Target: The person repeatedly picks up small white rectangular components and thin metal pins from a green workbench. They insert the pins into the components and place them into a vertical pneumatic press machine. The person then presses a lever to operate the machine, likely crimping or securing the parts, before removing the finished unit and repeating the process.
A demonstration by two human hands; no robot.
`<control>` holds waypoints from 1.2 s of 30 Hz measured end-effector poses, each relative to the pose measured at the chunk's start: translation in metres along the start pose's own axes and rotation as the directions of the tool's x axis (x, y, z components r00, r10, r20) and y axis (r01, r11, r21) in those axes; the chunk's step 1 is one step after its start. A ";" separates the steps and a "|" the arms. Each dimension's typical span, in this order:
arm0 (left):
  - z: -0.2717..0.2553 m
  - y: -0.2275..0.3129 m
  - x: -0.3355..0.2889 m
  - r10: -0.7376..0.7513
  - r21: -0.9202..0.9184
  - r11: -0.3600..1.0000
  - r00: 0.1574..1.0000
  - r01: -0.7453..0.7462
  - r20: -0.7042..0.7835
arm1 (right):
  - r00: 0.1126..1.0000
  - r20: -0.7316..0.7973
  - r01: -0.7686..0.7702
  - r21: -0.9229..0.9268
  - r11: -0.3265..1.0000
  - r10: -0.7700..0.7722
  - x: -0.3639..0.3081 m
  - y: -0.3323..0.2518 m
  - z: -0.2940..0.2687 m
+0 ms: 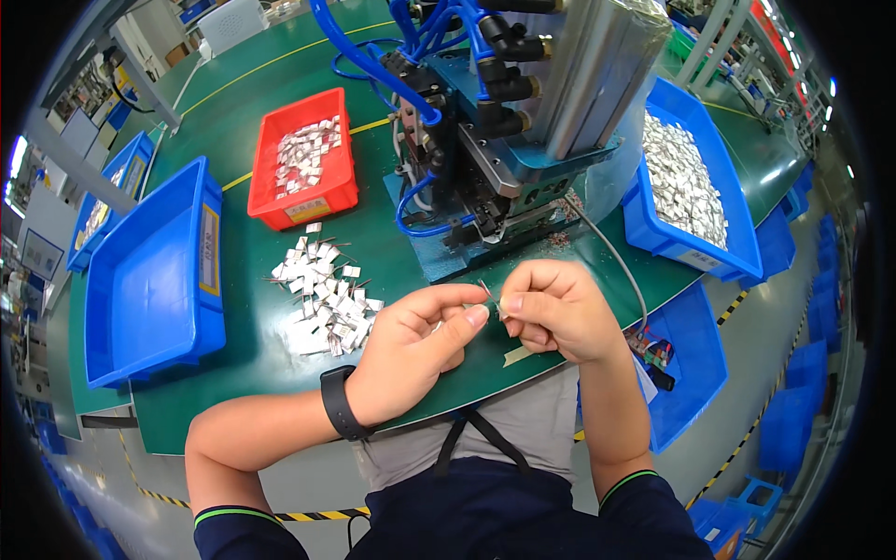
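Above the green table's front edge, my left hand point(415, 347) and my right hand point(563, 308) meet fingertip to fingertip. Between them is a small part with thin wire leads point(487, 290), mostly covered by my fingers. My right thumb and index finger are pinched on its body, while my left thumb and forefinger close on the lead side. Left of my hands lies a loose pile of small white rectangular parts with wire leads point(322, 291). Just beyond my fingers stands a bench machine point(504, 177) with blue air hoses and a metal cylinder.
A red bin point(347, 177) of white parts stands behind the pile. At the left is an empty blue bin point(140, 271). Right of the machine, a blue bin point(644, 210) is full of white parts. A grey cable point(621, 261) crosses the table; a lower blue tray point(700, 355) sits beside it.
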State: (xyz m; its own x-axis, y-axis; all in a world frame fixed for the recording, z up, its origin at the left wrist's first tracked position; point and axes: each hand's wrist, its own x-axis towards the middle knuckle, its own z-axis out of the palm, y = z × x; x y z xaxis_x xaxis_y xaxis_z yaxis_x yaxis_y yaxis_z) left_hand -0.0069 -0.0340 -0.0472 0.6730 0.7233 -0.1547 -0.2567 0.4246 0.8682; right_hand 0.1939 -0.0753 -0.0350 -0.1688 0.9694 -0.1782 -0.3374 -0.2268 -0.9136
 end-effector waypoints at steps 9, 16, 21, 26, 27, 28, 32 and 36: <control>-0.001 -0.002 0.000 0.029 -0.025 0.999 1.000 -0.029 -0.007 | 0.999 0.037 -0.017 -0.040 0.999 0.018 0.002 0.003 0.005; -0.002 -0.003 0.000 0.012 -0.058 0.998 1.000 -0.013 -0.014 | 1.000 0.024 -0.008 -0.051 0.999 0.009 0.000 0.004 0.007; -0.004 -0.003 0.001 0.005 -0.091 0.996 1.000 -0.006 -0.014 | 0.999 0.017 0.034 -0.067 0.997 -0.033 -0.002 0.008 0.007; -0.002 0.001 -0.001 -0.025 -0.095 0.995 0.999 0.021 -0.033 | 0.999 0.003 0.053 -0.109 0.993 -0.053 -0.007 0.011 0.010; -0.002 0.001 -0.002 -0.025 -0.093 0.995 0.999 0.022 -0.033 | 0.998 0.005 0.061 -0.122 0.991 -0.061 -0.007 0.011 0.011; -0.002 0.001 -0.002 -0.025 -0.095 0.995 0.999 0.022 -0.032 | 0.998 0.007 0.070 -0.135 0.988 -0.070 -0.008 0.011 0.012; -0.001 0.001 -0.003 -0.020 -0.117 0.993 0.999 0.017 -0.025 | 0.990 -0.002 0.138 -0.191 0.972 -0.141 -0.013 0.013 0.017; -0.002 0.000 -0.004 -0.013 -0.136 0.991 1.000 0.013 -0.001 | 0.989 0.001 0.146 -0.189 0.971 -0.149 -0.017 0.012 0.019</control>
State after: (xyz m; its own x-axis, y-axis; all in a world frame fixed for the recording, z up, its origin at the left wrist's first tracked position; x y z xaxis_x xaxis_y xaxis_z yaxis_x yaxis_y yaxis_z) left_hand -0.0111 -0.0362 -0.0471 0.6758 0.7181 -0.1662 -0.3398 0.5037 0.7942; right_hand 0.1751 -0.0963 -0.0363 -0.1178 0.9922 -0.0399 -0.1771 -0.0605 -0.9823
